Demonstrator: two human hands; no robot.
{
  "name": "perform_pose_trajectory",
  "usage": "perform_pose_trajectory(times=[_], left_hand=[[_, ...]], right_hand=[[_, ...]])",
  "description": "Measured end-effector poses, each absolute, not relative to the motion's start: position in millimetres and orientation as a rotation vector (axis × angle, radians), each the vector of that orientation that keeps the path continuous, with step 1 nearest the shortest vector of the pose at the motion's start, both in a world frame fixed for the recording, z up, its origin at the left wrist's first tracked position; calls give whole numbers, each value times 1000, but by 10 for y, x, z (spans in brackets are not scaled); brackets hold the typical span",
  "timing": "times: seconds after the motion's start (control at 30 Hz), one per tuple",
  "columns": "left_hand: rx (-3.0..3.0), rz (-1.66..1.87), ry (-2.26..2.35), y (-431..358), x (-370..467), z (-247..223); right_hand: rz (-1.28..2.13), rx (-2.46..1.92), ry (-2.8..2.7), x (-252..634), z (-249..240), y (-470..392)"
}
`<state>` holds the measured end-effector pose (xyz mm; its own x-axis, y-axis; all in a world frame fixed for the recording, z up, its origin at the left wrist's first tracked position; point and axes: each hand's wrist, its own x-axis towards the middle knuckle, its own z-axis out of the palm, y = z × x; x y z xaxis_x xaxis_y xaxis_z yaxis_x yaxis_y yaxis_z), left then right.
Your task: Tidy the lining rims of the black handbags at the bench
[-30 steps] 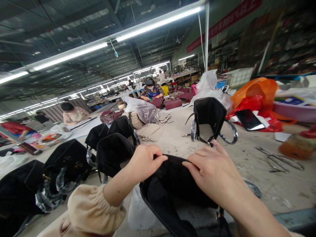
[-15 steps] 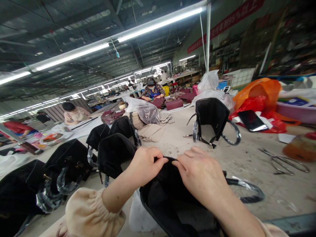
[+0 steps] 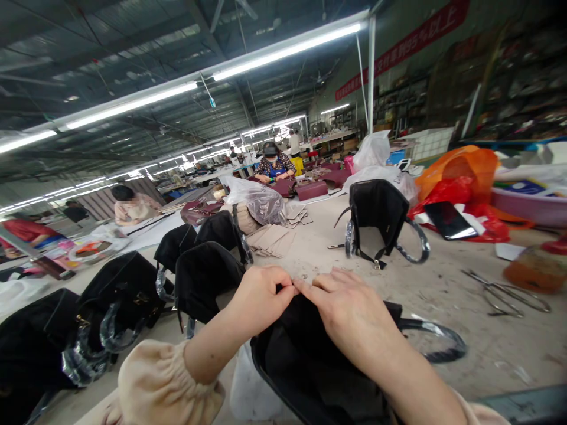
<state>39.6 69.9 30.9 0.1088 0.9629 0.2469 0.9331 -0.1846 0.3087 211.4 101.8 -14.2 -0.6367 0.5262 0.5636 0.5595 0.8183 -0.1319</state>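
Note:
A black handbag (image 3: 292, 360) stands open before me, its dark inside facing up. My left hand (image 3: 266, 289) pinches the far rim between thumb and fingers. Right beside it, my right hand (image 3: 345, 301) is closed on the same rim, its fingertips meeting those of the left. The rim under the fingers is mostly hidden. From the bag's right side a plastic-wrapped handle (image 3: 438, 339) curves out onto the table. Under the bag's left side lies a whitish block (image 3: 254, 383).
More black bags (image 3: 119, 289) with wrapped handles line the left. Another black bag (image 3: 378, 212) stands ahead. Scissors (image 3: 505, 292), a phone-like dark tablet (image 3: 449, 219) and a purple basin (image 3: 531, 203) are at right. Beige pieces (image 3: 270, 239) lie ahead; co-workers (image 3: 274, 162) sit beyond.
My right hand has shifted slightly left along the rim, so its fingertips now reach my left hand's. My left hand keeps its pinch in nearly the same place.

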Motion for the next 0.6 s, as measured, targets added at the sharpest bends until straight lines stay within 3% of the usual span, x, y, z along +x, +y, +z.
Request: perform_pose_trajectory(times=[0.43,0.6], left_hand=[[2257,621,1953,679,380,310],[2228,628,1942,685,382,312]], right_hand=[[-22,-806,-2426,2288,-96,982],[14,-1023,-2319,2209,-108,966]])
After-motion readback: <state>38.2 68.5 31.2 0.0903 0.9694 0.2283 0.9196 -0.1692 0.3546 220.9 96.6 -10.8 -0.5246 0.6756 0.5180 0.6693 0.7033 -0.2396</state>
